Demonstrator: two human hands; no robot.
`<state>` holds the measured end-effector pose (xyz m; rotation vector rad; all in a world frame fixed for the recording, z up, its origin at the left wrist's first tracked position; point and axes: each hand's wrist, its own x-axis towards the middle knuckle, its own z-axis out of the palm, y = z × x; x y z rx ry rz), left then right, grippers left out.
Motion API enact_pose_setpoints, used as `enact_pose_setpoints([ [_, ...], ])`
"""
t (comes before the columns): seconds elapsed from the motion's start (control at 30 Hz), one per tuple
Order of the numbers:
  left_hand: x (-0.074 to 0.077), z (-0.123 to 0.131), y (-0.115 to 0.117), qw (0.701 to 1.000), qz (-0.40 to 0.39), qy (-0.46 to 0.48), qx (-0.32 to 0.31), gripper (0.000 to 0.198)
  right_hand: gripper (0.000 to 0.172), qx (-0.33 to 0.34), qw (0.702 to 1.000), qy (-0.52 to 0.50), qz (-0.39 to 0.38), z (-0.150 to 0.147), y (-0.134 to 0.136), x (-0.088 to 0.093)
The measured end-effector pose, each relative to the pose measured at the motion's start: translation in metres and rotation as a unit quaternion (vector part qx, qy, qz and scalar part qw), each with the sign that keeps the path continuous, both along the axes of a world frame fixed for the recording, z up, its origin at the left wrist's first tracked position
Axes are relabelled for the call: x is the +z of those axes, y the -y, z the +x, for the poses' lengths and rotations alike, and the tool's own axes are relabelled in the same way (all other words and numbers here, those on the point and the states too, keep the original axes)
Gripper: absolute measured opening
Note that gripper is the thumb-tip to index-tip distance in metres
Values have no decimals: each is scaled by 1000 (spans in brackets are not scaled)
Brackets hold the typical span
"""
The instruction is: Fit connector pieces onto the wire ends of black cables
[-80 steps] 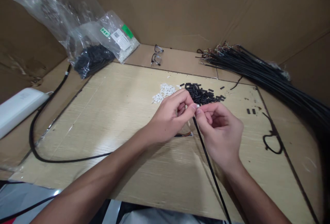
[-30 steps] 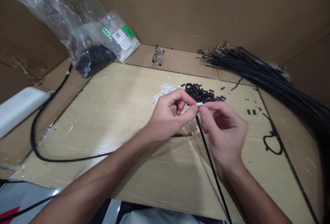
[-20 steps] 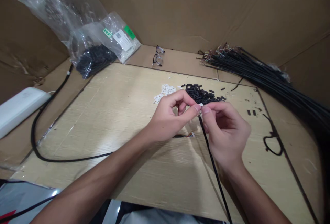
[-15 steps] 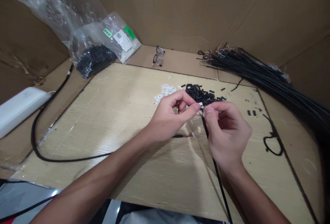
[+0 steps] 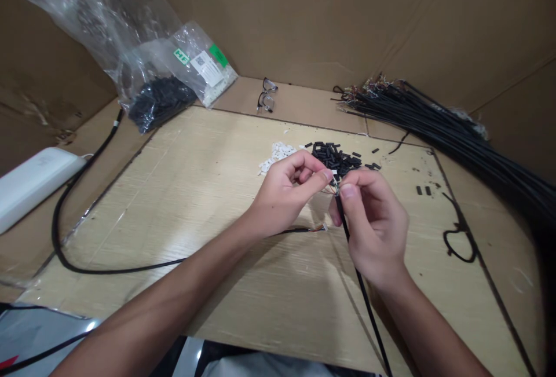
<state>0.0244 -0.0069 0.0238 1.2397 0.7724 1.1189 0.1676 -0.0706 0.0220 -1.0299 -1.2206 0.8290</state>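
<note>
Near the centre of the frame, our left hand (image 5: 286, 194) pinched a white connector (image 5: 334, 172), and our right hand (image 5: 377, 223) gripped the top of a black cable (image 5: 369, 307), by its bared wires (image 5: 336, 187). We seemed to be working those wires at the connector; the next move called for steady fingertips. At upper left, a large clear bag (image 5: 130, 12) held black pieces (image 5: 160, 99), a labelled bag (image 5: 191, 38) white pieces (image 5: 221, 84).

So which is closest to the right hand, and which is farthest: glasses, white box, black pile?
In the head view, from the right hand:
1. Black pile: just beyond it, slightly left.
2. Glasses: farther back, left.
3. White box: far left.
</note>
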Motion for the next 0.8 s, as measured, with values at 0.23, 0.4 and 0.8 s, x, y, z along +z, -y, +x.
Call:
enact_pose_setpoints([
  [0.23,-2,-3,-2,1000,-1,-1,1,23,20,70,995,-48,-45,1,1,4],
  [0.4,0,-4,-2,1000,-1,-2,-2,20,25,55,987,-101,-111,1,-5,0],
  [0.8,-1,0,0,999,6,-19,51,22,8,-96,990,98,32,-2,-1,-2],
])
